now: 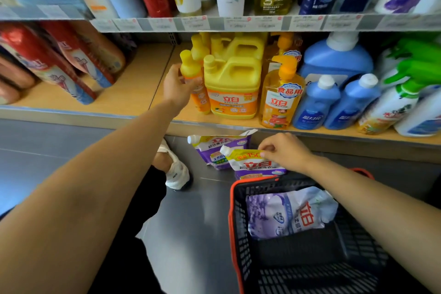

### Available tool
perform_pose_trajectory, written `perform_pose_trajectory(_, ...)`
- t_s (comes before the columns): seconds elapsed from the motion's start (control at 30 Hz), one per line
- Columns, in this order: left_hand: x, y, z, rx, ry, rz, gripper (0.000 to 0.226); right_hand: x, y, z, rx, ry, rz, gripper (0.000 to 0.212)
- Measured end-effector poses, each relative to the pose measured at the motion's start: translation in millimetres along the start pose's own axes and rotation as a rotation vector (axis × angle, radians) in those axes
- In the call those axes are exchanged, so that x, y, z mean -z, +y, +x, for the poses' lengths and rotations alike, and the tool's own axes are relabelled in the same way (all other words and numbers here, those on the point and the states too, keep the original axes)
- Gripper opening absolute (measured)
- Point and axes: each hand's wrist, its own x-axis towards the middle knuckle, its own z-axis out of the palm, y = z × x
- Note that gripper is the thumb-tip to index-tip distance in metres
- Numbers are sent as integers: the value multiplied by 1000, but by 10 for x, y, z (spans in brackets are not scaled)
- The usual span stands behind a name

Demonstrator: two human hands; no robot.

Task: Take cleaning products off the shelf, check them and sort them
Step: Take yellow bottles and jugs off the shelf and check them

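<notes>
1. Your left grip [177,86] wraps the slim yellow plastic bottle [191,71] at the wooden shelf [143,83] front, probably to pull it for checking.
2. Your right grip [284,150] pinches the yellow-purple refill pouch [253,162] by its top, upright on the floor [202,210] beside the red-rimmed black basket [235,222], likely to sort it.

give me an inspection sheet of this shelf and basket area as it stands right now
surface: wooden shelf board; grey floor below.
job's things: slim yellow bottle at the shelf front, left of yellow jug; yellow-topped pouch held beyond the black basket, foot hidden by its rim; purple pouch on the floor against the shelf base; lavender pouch lying in the basket.
clutter: orange pump bottle, blue bottles, green sprayers, red packs, all on the shelf.
grippers: left hand round the slim yellow bottle, grip unclear; right hand pinches the yellow-topped pouch's top edge.
cables: nothing seen.
surroundings: upper shelf of bottles; a white shoe on the floor.
</notes>
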Motion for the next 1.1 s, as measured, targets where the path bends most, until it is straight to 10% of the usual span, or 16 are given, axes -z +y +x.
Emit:
perform_pose_trajectory(0.17,254,167,-402,-70,87,-1,44,62,-217,-71,115,4,305,75)
perform_pose_trajectory(0.4,541,770,-1075,-2,4,-225,33,167,-814,-228,200,95,516,93)
perform_pose_trajectory(0.83,17,1339,-1630,300,-283,-736,51,345,-863,-971,15,279,1034,58)
perform_pose_trajectory(1.1,-343,1607,-1636,179,-468,-731,38,410,-650,-1355,-42,394,1145,57)
